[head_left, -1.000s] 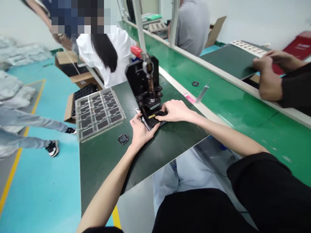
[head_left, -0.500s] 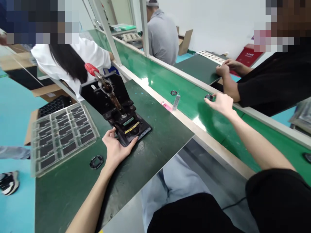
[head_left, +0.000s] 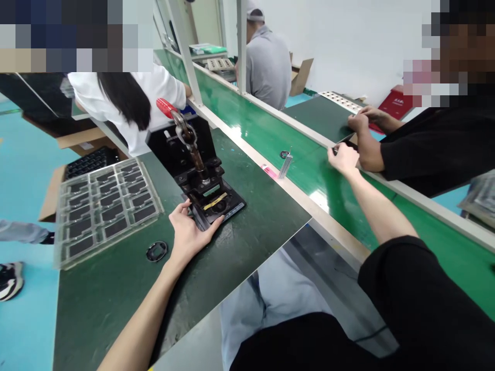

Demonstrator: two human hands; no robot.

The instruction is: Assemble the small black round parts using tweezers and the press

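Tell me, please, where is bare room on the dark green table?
On the table: bare between the clamp fixture and pale rail, and below the clear tray, left of the left forearm. Crowded around the left hand, between black ring and fixture.

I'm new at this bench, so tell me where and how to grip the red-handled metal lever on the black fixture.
Probably best: wrap the rounded red grip at its upper end, coming from above; it slants upward, showing uncovered past the top edge of the black upright plate.
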